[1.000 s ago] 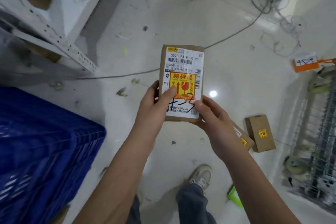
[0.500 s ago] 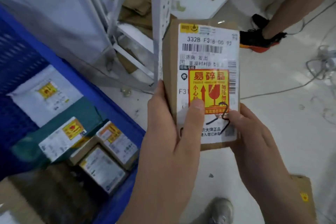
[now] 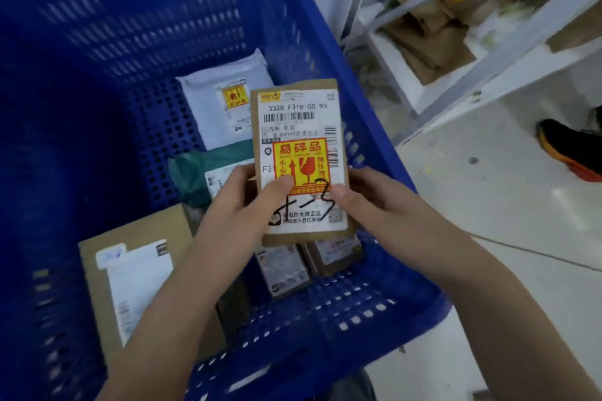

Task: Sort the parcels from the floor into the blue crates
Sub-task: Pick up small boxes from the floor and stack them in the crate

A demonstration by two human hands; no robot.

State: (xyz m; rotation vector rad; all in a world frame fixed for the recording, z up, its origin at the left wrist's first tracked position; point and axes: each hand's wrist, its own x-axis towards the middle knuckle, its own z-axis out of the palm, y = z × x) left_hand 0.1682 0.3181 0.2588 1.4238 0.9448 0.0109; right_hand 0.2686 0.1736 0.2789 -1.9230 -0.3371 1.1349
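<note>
Both the left hand (image 3: 241, 205) and the right hand (image 3: 368, 202) grip the lower end of a labelled cardboard parcel (image 3: 298, 127) (thumbs pressed on its label), held above the blue crate (image 3: 365, 312), over other parcels inside.

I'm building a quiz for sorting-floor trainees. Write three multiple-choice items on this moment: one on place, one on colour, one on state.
1. Where is the held cardboard parcel?
A. over the blue crate
B. on the white shelf rack
C. on the floor

2. What colour is its fragile sticker?
A. green
B. yellow and red
C. blue

3. How is the parcel held?
A. left hand only
B. right hand only
C. both hands

Answers:
A, the crate's parcels lie below it.
B, red print on yellow.
C, a thumb presses from each side.
</note>
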